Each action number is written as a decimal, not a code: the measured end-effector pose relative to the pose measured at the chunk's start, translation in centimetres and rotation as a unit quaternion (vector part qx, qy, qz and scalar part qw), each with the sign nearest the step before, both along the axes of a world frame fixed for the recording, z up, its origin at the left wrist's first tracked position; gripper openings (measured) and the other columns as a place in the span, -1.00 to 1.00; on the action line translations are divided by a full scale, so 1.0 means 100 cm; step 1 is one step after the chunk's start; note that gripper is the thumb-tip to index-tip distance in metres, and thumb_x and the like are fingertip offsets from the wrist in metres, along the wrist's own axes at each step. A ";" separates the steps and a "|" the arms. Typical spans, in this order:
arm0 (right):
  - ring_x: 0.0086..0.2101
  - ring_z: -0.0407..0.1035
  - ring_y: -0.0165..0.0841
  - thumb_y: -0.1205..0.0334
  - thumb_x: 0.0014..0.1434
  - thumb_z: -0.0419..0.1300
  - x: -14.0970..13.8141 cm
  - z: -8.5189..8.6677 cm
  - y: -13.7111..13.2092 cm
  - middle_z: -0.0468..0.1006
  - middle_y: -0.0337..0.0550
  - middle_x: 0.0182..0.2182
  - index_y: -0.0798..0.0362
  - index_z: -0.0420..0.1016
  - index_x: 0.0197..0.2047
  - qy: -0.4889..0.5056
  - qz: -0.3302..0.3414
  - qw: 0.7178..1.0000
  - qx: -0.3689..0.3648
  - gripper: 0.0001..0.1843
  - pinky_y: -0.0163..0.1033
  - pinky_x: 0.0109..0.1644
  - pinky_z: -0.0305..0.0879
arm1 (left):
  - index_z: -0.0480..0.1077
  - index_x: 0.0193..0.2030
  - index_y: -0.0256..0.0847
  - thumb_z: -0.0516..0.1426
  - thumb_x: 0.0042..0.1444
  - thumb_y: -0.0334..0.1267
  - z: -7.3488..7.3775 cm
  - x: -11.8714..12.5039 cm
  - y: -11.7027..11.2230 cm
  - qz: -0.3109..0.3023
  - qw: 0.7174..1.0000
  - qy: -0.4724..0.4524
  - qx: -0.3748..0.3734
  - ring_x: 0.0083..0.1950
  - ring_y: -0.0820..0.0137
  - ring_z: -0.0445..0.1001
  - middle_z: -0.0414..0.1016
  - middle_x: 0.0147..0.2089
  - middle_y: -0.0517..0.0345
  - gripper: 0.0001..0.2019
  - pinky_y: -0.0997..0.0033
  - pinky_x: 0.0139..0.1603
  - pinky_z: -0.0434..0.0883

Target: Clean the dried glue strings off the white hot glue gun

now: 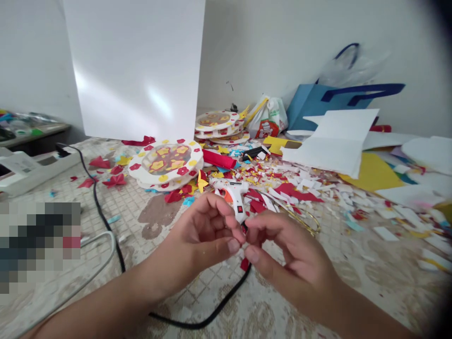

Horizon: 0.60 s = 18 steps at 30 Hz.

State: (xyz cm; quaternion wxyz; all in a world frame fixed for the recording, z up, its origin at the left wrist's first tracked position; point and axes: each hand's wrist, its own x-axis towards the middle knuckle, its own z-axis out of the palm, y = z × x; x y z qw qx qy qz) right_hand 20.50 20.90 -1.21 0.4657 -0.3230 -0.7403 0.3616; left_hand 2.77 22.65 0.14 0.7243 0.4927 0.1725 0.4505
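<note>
My left hand (206, 233) and my right hand (282, 254) meet over the table's middle, fingertips pinched together on a tiny red paper piece (244, 229). Another small red scrap (244, 264) shows just below the fingers. A white and orange glue gun (233, 195) lies right behind the hands, its black cord (106, 221) looping under my wrists. A round white paper plate decorated with red and yellow flowers (165, 165) sits behind my left hand.
A white board (137, 66) leans on the wall. More decorated plates (219, 125) are stacked behind. Paper scraps (300, 183), yellow and white sheets (332, 141), a blue bag (318, 101), a snack packet (270, 120) and a white power strip (24, 169) lie around.
</note>
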 end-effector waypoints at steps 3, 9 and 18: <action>-0.34 0.31 -0.52 0.44 0.14 0.14 -0.001 0.002 0.000 0.39 -0.32 -0.31 -0.11 0.28 -0.03 -0.009 0.016 0.999 0.035 -0.63 -0.38 -0.25 0.31 | 0.24 -0.23 -0.17 0.11 0.07 -0.60 -0.001 0.001 -0.001 -0.015 1.000 -0.006 -0.004 -0.25 0.62 0.40 0.36 -0.27 0.28 -0.75 0.62 -0.21 0.39; -0.26 0.33 -0.50 0.51 0.12 0.13 0.002 0.003 0.000 0.44 -0.29 -0.26 -0.06 0.32 -0.03 -0.008 0.027 0.997 0.071 -0.62 -0.37 -0.19 0.31 | 0.24 -0.21 -0.17 0.11 0.08 -0.57 -0.003 0.001 -0.002 0.003 1.000 -0.001 -0.008 -0.27 0.62 0.41 0.35 -0.28 0.29 -0.77 0.61 -0.21 0.39; -0.28 0.33 -0.41 0.43 0.15 0.09 0.000 0.004 -0.004 0.40 -0.25 -0.29 -0.13 0.31 -0.10 0.020 -0.033 0.999 0.020 -0.70 -0.31 -0.27 0.34 | 0.24 -0.13 -0.14 0.08 0.09 -0.54 0.001 0.002 -0.003 -0.001 1.000 -0.010 -0.018 -0.15 0.50 0.44 0.44 -0.20 0.19 -0.74 0.48 -0.09 0.37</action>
